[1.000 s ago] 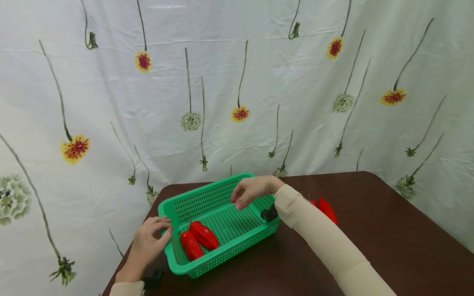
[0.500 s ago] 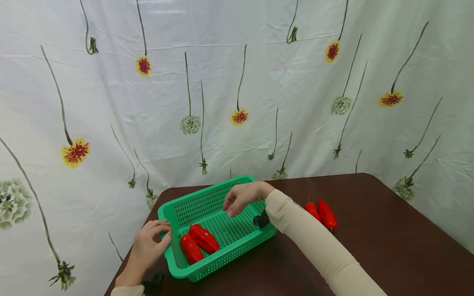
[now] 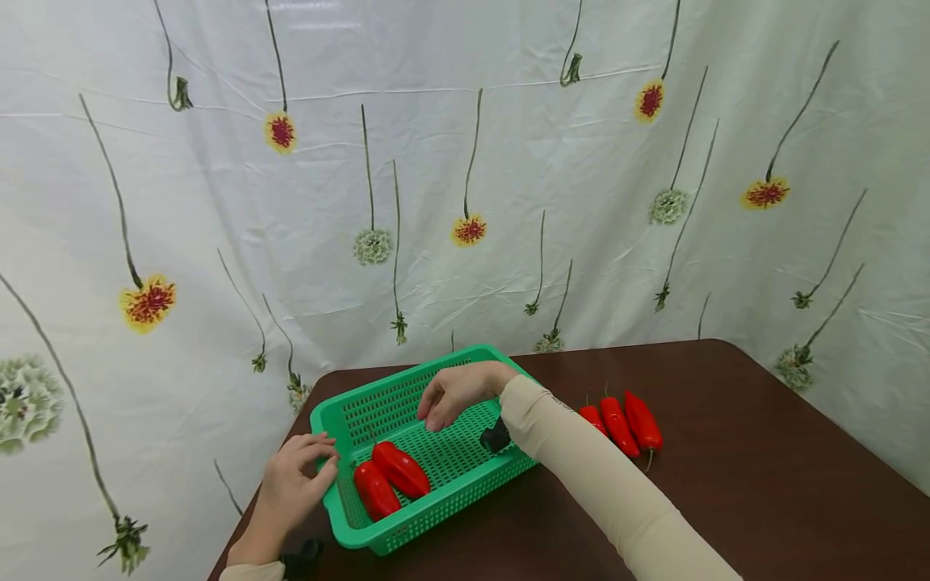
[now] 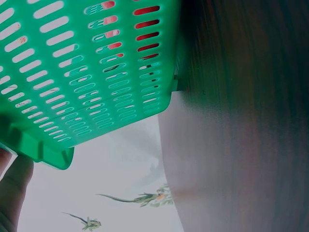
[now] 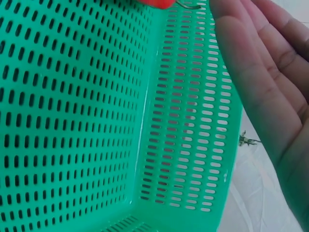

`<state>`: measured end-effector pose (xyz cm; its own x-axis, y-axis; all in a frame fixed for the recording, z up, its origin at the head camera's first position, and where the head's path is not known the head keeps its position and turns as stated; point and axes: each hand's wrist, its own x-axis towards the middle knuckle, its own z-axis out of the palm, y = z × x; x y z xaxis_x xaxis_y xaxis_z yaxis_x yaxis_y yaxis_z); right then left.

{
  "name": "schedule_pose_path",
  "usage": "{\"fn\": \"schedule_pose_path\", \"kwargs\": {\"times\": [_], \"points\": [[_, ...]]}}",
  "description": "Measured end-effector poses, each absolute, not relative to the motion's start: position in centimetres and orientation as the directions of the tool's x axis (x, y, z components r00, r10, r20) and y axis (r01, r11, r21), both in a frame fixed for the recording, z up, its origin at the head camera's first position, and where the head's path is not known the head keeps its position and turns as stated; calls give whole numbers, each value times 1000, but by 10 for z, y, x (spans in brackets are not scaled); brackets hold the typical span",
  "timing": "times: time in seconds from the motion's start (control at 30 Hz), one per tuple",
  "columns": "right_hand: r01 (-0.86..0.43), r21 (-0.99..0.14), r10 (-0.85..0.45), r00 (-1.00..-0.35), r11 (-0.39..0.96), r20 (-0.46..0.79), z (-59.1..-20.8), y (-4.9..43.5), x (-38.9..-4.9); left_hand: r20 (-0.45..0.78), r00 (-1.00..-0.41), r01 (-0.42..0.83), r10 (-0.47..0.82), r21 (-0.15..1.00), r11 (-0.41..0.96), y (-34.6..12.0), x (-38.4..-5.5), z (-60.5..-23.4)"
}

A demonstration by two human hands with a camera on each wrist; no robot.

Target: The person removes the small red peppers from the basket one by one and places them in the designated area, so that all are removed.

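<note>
A green perforated plastic basket (image 3: pixel 436 508) stands on the dark table. Two red peppers, one (image 3: pixel 374 490) by the left wall and another (image 3: pixel 401 469) beside it, lie in its left end. My left hand (image 3: pixel 289 476) holds the basket's left rim; in the left wrist view its fingers (image 4: pixel 17 181) meet the lip. Over the middle of the basket hovers my right hand (image 3: pixel 458 394), with nothing in it and its fingers relaxed. The right wrist view shows the right hand (image 5: pixel 270 77) above the basket's wall, with part of a red pepper (image 5: pixel 157 2) and its stem at the top.
Three more red peppers (image 3: pixel 619 426) lie side by side on the table (image 3: pixel 734 452), right of the basket and beyond my right sleeve. A white flowered cloth (image 3: pixel 465 161) hangs behind the table.
My right hand has moved left over the basket, away from the peppers on the table, which now show more fully. My left hand stays at the rim.
</note>
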<state>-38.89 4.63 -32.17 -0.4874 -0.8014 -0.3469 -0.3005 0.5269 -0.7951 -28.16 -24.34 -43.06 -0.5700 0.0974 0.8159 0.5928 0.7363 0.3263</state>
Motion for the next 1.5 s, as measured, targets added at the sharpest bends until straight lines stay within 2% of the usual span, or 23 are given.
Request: {"fn": "schedule_pose_path", "kwargs": {"times": [0.5,0.97,1.5], "points": [[-277,-764,-766,-501,582,-402,-335,25,-392,812,-575,591,101,327,738,-243,-281,-430],[-306,-736,-768,-469,604,-436,-342,9,-391,817,-569,591,98,322,740,-243,-282,-430],[-298,-700,-731,-500,649,-464,-361,-1,-390,815,-571,588,97,323,742,-243,-281,-429]]}}
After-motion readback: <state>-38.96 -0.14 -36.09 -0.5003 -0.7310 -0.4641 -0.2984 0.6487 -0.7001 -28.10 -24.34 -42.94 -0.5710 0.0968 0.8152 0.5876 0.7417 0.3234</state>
